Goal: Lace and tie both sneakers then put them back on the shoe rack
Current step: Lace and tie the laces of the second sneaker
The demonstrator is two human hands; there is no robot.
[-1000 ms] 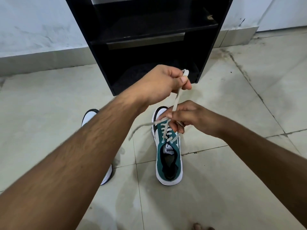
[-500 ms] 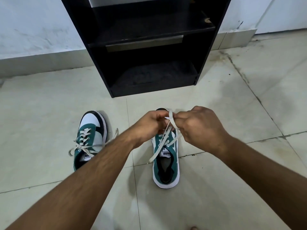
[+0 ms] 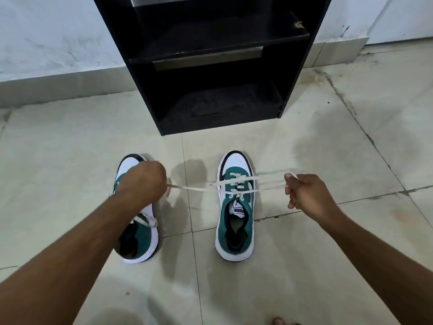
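Two green and white sneakers stand on the tiled floor, toes toward the black shoe rack (image 3: pixel 302 73). The right sneaker (image 3: pixel 235 228) has its off-white lace (image 3: pixel 199 188) pulled taut sideways across the upper eyelets. My left hand (image 3: pixel 143 181) is shut on the lace's left end, hovering over the left sneaker (image 3: pixel 140 242) and hiding its front. Out to the right of the right sneaker, my right hand (image 3: pixel 307 195) pinches the lace's other end. The left sneaker's lace lies loose near its tongue.
The rack stands against a white wall (image 3: pixel 58 31), its two visible shelves dark and bare. Pale floor tiles (image 3: pixel 304 266) with dark grout lines spread around the shoes. A toe (image 3: pixel 278 321) shows at the bottom edge.
My hands, together above the right sneaker half a second ago, have pulled apart sideways, drawing the lace tight. The view has shifted, so both sneakers show.
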